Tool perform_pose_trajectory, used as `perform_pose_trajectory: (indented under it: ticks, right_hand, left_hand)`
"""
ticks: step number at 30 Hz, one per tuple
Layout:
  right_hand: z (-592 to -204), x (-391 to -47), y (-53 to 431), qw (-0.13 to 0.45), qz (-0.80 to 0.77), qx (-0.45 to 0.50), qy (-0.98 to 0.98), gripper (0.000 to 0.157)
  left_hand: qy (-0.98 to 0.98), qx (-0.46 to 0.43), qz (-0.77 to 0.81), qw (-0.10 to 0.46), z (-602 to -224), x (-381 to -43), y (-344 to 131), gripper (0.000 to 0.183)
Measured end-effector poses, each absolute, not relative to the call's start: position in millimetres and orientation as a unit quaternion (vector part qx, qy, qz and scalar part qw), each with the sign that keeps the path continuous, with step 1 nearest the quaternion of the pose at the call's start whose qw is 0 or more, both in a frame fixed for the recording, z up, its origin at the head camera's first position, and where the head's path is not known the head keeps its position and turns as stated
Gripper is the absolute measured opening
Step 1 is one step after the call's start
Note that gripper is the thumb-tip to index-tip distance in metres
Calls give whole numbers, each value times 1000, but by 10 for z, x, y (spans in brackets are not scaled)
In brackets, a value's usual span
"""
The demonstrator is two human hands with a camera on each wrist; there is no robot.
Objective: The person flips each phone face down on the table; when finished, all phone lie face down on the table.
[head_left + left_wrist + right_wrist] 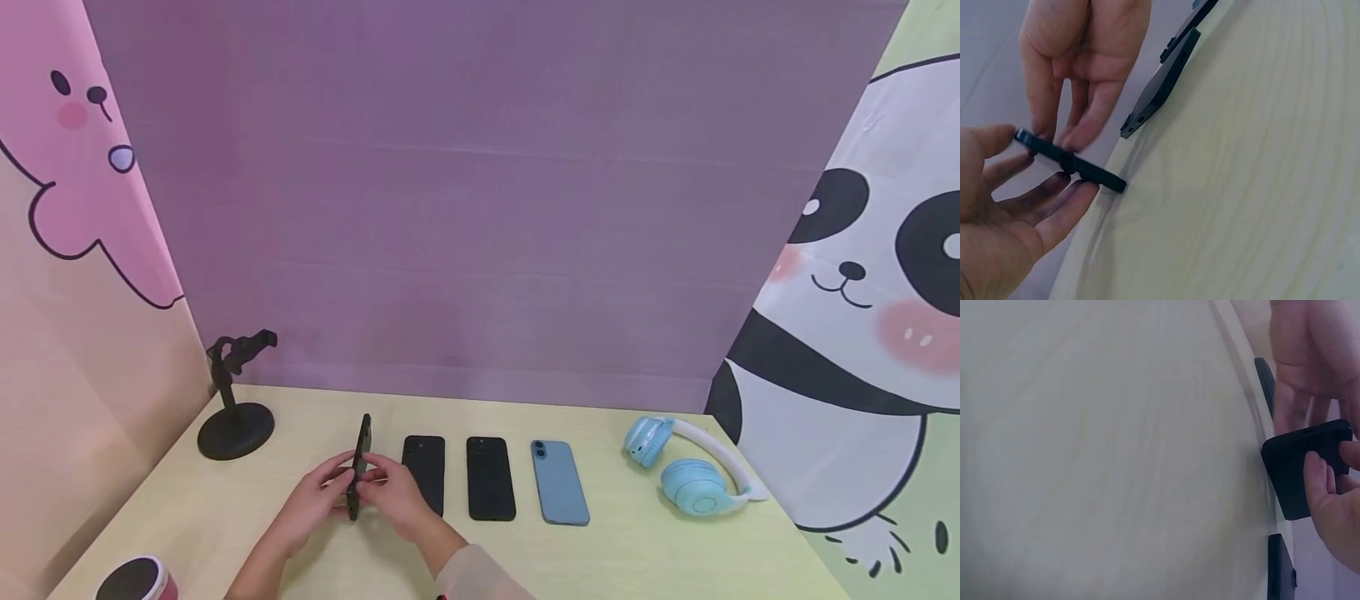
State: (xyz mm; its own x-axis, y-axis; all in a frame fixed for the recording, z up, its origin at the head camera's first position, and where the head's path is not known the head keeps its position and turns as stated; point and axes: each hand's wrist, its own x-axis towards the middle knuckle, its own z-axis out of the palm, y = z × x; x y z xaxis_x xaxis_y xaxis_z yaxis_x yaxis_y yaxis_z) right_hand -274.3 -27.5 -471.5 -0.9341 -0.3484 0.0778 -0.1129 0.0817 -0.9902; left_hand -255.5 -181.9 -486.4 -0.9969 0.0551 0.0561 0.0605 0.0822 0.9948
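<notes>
Between my two hands a dark smartphone [363, 437] is held turned on edge, close over the table. My left hand [309, 502] grips it from the left, with fingers along its long edge in the left wrist view. From the other side my right hand [397, 500] pinches it, and in the right wrist view its fingers lie against the phone's flat face [1288, 478]. Right beside the right hand lies a black phone [424, 462], partly hidden by that hand. Another black phone [491, 479] and a blue phone [561, 483] follow in the row.
A black phone stand [236, 429] with a round base is at the back left of the table [637, 554]. Light blue headphones [696, 486] lie at the right. A round container with a dark top [129, 581] sits at the front left.
</notes>
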Motion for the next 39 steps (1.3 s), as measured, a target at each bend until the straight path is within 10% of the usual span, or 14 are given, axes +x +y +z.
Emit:
perform_pose_trajectory:
  ticks: [12,39]
  right_hand:
    - [-4865,-2770,-332,83,-656,-157,733,43]
    - [-4855,-2755,-413,20,-432,-152,889,41]
  left_hand:
    - [-854,0,-510,97,-4744,-2557,-1848,37]
    - [-889,79,-447,57,-4919,-2595,-2009,37]
